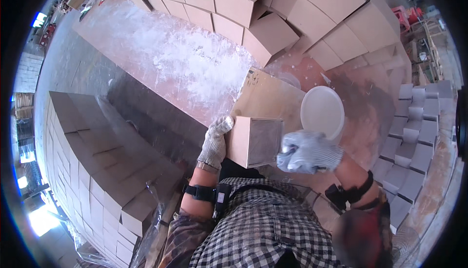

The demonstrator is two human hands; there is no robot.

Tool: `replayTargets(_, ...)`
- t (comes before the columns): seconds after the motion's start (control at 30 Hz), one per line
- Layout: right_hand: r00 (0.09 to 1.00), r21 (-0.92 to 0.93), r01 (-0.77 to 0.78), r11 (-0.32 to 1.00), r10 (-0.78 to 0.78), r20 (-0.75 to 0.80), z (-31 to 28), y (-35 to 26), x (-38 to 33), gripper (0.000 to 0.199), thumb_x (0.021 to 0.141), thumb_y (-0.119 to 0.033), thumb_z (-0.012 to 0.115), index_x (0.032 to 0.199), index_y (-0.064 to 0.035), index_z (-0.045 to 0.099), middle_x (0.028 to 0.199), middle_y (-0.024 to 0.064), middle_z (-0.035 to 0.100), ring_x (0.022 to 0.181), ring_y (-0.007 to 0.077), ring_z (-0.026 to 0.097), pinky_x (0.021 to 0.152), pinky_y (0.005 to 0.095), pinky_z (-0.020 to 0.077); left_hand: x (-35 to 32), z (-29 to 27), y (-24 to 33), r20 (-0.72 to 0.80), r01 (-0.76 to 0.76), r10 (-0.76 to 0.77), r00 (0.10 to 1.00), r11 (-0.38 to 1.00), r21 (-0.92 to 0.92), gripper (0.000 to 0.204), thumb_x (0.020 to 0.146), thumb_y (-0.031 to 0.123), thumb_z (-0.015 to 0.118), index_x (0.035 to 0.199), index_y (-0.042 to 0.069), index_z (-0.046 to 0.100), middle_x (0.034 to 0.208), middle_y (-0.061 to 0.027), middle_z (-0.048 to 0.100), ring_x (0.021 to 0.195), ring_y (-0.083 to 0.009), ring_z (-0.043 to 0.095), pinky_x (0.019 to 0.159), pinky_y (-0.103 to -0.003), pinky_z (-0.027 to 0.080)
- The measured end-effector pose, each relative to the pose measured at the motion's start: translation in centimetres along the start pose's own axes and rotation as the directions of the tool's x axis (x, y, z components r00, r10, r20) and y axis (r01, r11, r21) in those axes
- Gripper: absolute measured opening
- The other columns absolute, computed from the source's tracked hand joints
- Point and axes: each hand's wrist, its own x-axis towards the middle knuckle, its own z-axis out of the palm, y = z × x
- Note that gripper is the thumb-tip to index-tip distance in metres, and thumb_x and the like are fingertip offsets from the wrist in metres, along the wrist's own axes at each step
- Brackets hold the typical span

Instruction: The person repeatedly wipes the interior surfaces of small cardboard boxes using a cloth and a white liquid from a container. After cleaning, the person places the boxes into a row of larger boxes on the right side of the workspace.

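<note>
A brown, square-sided cardboard box (pixel 239 141) stands in front of my body, its grey face (pixel 265 141) turned to the right. My left hand (pixel 216 141), in a pale knit glove, grips the box's left side with the fingers at its top edge. Close to the grey face is my right hand (pixel 309 152), in a grey-white knit glove, its fingers curled closed. Whatever it may hold is hidden. Just beyond that hand sits a white round tub or lid (pixel 321 112). A flat tan board (pixel 265 95) lies behind the box.
Stacked brown boxes (pixel 229 5) line the far side of the powder-smeared reddish table (pixel 170 53). More stacked boxes (pixel 87 156) rise at left, beside clear plastic film (pixel 156 209). Rows of grey-white boxes (pixel 407 151) stand at right.
</note>
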Motion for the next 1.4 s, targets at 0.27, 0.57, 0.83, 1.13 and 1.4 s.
replayTargets(0.27, 0.857, 0.412, -0.357, 0.838, 0.470, -0.214, -0.9, -1.6, -4.9, 0.021, 0.073, -0.017, 0.073, 0.081, -0.0052, 0.058, 0.072, 0.0039, 0.056, 0.065, 0.0154, 0.052, 0.064, 0.0303, 0.0459, -0.9, 1.3, 1.1, 0.015, 0.049, -0.047, 0.999, 0.993, -0.111, 0.040, 0.077, 0.034, 0.073, 0.102, 0.003, 0.064, 0.091, -0.0051, 0.065, 0.081, -0.0169, 0.062, 0.077, -0.032, 0.051)
replayTargets(0.57, 0.905, 0.082, -0.237, 0.968, 0.251, -0.343, 3.7, -3.8, 0.6, 0.011, 0.069, -0.012, 0.064, 0.073, -0.0074, 0.056, 0.070, 0.0147, 0.060, 0.067, 0.0347, 0.061, 0.060, 0.0466, 0.0462, -1.3, 1.2, 1.3, 0.060, 0.063, -0.059, 0.996, 0.995, -0.072, 0.039, 0.082, 0.034, 0.069, 0.105, 0.004, 0.063, 0.099, -0.0063, 0.065, 0.089, -0.0180, 0.061, 0.084, -0.034, 0.050)
replayTargets(0.83, 0.868, -0.213, -0.470, 0.857, 0.492, 0.064, 2.9, -4.8, 2.2, 0.023, 0.069, -0.022, 0.062, 0.084, -0.0048, 0.064, 0.088, 0.0195, 0.066, 0.084, 0.0378, 0.064, 0.074, 0.0494, 0.0489, -0.6, 1.0, -0.4, -0.003, -0.023, 0.023, 1.000, 1.000, 0.000, 0.035, 0.077, 0.034, 0.073, 0.096, 0.006, 0.064, 0.091, -0.0022, 0.063, 0.083, -0.0148, 0.059, 0.079, -0.031, 0.049)
replayTargets(1.13, 0.925, 0.337, -0.370, 0.866, 0.375, 0.051, 4.9, 1.2, -2.0, 0.030, 0.073, -0.023, 0.066, 0.097, -0.0034, 0.067, 0.091, 0.0163, 0.067, 0.085, 0.0261, 0.064, 0.080, 0.0343, 0.0482, -1.7, 2.6, 1.4, -0.031, 0.003, -0.004, 1.000, 1.000, -0.020, 0.020, 0.080, 0.023, 0.071, 0.090, 0.006, 0.066, 0.084, 0.0000, 0.063, 0.078, -0.0117, 0.057, 0.075, -0.028, 0.047)
replayTargets(1.4, 0.526, 0.997, 0.068, 0.032, 0.848, -0.063, 4.1, 0.0, -6.3, 0.021, 0.067, -0.005, 0.074, 0.081, -0.0027, 0.058, 0.077, 0.0014, 0.057, 0.071, 0.0112, 0.055, 0.066, 0.0275, 0.0474, -2.3, 2.0, 0.9, -0.014, 0.001, -0.002, 1.000, 0.996, -0.086, 0.037, 0.076, 0.034, 0.073, 0.098, 0.005, 0.064, 0.093, -0.0055, 0.065, 0.083, -0.0176, 0.062, 0.078, -0.033, 0.052)
